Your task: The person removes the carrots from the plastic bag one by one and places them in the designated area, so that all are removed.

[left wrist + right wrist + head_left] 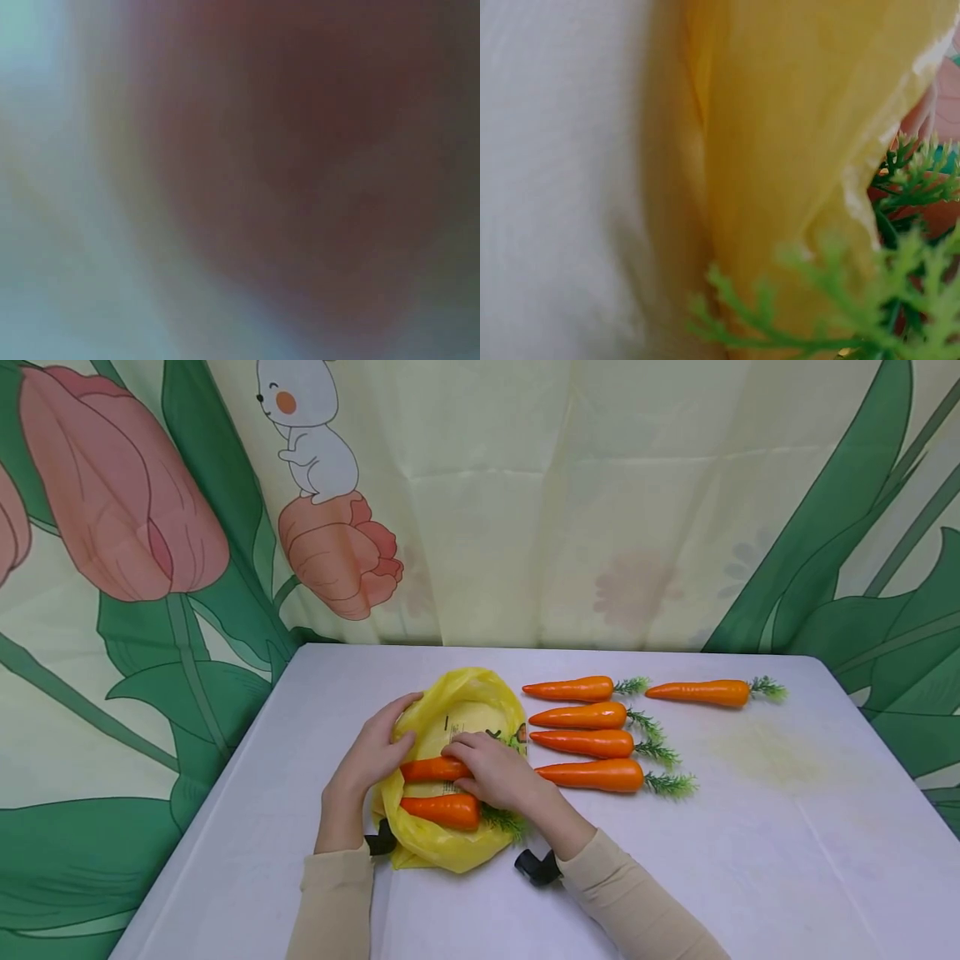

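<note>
A yellow plastic bag [463, 852] lies on the table with its mouth spread wide. My left hand [367, 752] holds the bag's left rim, thumb toward the inside. Inside the opening, my right hand [491, 768] grips an orange carrot [433, 769] whose tip points left; its leafy end is hidden by the hand. Nearer me, another carrot [450, 811] lies in the bag, green leaves at its right end. The right wrist view shows the bag's yellow side [780, 135] and green leaves [907, 300] close up. In the left wrist view everything is a dark blur.
Several carrots lie right of the bag, tips left, including the nearest carrot [596, 775] and a farther one [573, 689]. One carrot [701, 693] is set apart at the back right. A printed curtain [510, 552] hangs behind the white table [750, 877].
</note>
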Available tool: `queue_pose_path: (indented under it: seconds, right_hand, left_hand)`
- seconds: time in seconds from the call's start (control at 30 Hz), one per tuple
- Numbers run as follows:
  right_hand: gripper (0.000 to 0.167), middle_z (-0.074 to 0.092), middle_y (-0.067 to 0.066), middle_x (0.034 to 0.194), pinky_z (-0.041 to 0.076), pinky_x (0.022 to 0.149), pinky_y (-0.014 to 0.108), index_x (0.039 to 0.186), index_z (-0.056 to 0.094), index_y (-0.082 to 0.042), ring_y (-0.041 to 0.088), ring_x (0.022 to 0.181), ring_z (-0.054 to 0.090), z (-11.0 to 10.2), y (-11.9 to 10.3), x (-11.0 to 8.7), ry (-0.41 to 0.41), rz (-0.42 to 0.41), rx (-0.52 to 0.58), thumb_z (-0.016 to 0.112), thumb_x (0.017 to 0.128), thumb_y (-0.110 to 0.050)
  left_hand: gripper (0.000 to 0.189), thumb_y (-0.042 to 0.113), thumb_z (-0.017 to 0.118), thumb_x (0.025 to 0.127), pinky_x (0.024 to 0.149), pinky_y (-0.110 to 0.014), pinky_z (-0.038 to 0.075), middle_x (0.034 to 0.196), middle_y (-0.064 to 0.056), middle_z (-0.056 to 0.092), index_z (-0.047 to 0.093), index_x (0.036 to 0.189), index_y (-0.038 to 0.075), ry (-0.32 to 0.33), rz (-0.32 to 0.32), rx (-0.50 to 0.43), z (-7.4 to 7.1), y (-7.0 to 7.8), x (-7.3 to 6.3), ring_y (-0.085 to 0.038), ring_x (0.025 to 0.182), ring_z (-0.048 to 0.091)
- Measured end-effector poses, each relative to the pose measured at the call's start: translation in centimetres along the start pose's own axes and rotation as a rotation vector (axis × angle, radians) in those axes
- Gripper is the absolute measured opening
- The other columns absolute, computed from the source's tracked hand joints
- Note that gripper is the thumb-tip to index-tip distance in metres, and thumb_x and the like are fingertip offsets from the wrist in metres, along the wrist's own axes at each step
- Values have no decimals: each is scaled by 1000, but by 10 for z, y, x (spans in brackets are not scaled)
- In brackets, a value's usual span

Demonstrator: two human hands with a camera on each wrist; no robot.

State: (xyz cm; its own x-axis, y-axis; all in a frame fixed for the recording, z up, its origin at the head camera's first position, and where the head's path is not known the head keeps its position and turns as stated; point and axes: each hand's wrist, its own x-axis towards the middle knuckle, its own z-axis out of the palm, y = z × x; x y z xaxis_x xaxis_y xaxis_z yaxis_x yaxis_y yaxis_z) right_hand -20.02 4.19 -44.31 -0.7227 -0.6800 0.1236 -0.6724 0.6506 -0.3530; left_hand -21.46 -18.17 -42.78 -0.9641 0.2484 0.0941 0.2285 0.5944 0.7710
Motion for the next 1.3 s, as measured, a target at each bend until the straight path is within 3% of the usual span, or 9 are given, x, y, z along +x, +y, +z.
queue_pose_path:
  seconds: [0.3,0.6,1.3]
  right_hand:
    - [38,60,6,133,47,103,38,129,65,-10,24,121,56,1,0,-1,-10,3,6,74,94,-18]
    - [41,60,9,132,48,103,38,130,64,-6,24,120,56,-8,5,-3,39,-7,44,75,92,-15]
    - [47,55,8,138,45,106,42,134,62,-8,26,123,53,-33,17,-12,3,122,104,76,90,-11]
  left_hand:
    - [56,7,56,98,112,-55,35,152,-10,45,44,152,14,2,11,-9,2,-1,-1,-32,135,45]
    - [56,7,55,98,111,-55,35,152,-10,45,44,152,14,-5,9,-13,1,0,0,-32,134,45]
    - [56,5,55,97,112,-55,35,151,-11,46,44,152,12,14,39,-34,0,0,0,-32,135,44]
